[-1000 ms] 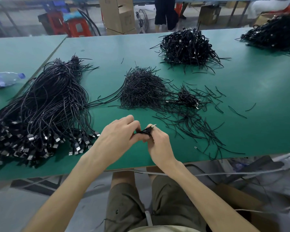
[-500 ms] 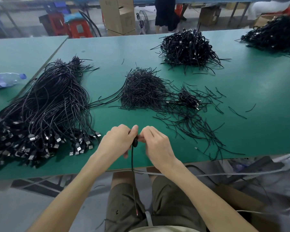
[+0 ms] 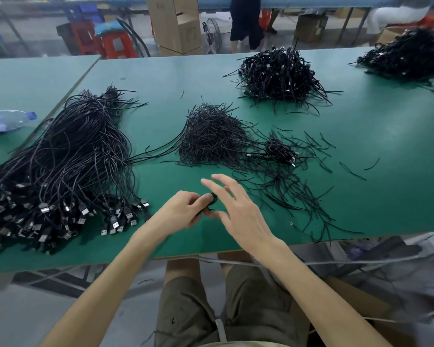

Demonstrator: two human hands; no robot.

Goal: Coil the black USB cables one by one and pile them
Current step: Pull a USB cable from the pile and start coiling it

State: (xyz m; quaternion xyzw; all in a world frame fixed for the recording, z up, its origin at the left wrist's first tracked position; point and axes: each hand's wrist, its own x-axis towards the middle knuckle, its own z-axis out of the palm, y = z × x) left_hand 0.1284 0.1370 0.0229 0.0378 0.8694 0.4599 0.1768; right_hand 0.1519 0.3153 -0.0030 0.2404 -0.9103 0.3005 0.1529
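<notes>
Our left hand [image 3: 183, 211] pinched a small, tight coil of thin black USB cable [image 3: 213, 199] just above the smooth green counter [image 3: 361, 136]. Our right hand [image 3: 238, 211] hovered beside it, fingers spread straight, gripping nothing. To the left sprawled a tangled heap of uncoiled cables [image 3: 68, 156] with boxy plugs.

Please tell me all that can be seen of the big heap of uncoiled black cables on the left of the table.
The heap of uncoiled cables lies on the green table, apart from the left hand and right hand. Its thin, black, shiny cords run from the far end toward the near edge, where black USB plugs with silvery metal tips fan out.
</notes>
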